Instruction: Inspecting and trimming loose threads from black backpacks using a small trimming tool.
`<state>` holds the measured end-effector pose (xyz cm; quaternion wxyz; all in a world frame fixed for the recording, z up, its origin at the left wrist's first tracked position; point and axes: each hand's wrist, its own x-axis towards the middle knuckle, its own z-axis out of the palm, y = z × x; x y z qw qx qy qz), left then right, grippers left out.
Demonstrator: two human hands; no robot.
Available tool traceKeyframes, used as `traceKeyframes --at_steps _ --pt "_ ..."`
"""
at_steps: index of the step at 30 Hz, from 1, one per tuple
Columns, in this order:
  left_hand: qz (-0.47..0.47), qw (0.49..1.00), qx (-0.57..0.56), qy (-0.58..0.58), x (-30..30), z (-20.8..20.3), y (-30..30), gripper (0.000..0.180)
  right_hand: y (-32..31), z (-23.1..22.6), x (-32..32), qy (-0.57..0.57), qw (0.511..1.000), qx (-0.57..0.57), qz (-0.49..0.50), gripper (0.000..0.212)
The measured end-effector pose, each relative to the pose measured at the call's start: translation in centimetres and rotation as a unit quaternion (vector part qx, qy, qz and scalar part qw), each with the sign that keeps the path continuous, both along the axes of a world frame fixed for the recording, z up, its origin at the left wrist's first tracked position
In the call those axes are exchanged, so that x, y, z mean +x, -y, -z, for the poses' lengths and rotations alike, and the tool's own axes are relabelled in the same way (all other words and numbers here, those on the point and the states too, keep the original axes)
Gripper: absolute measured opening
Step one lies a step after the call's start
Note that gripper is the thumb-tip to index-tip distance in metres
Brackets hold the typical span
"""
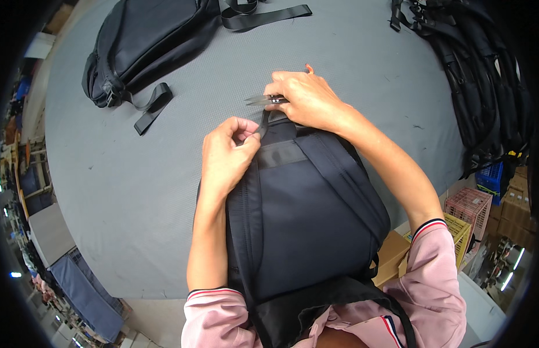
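A dark navy backpack (316,214) lies in front of me with its shoulder straps facing up, its lower end over the table's near edge. At its top, my left hand (229,148) pinches a narrow black strap (263,123) between thumb and fingers. Just beyond, my right hand (304,98) is closed around small thread snips (266,100), their metal blades pointing left above the strap. The right fingers also seem to touch the strap's upper end, though the hand partly hides this.
Another black backpack (147,49) lies at the far left, with loose webbing straps (154,107) beside it. Several black bags (472,75) are piled at the right edge of the grey table (136,214). Plastic crates (469,206) and cardboard boxes (392,255) stand below on the right.
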<state>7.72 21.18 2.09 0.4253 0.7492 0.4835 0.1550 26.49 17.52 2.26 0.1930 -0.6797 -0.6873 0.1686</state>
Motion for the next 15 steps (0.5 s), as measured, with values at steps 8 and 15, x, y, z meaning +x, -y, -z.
traceKeyframes --at_steps 8,15 --pt "-0.044 0.917 -0.260 0.301 -0.6 0.2 -0.1 0.027 0.8 0.2 -0.9 -0.122 0.991 0.026 0.047 0.021" --pt "-0.050 0.893 -0.324 0.307 -0.6 -0.7 -0.7 0.042 3.0 -3.0 -0.5 -0.001 0.996 0.067 -0.063 0.022"
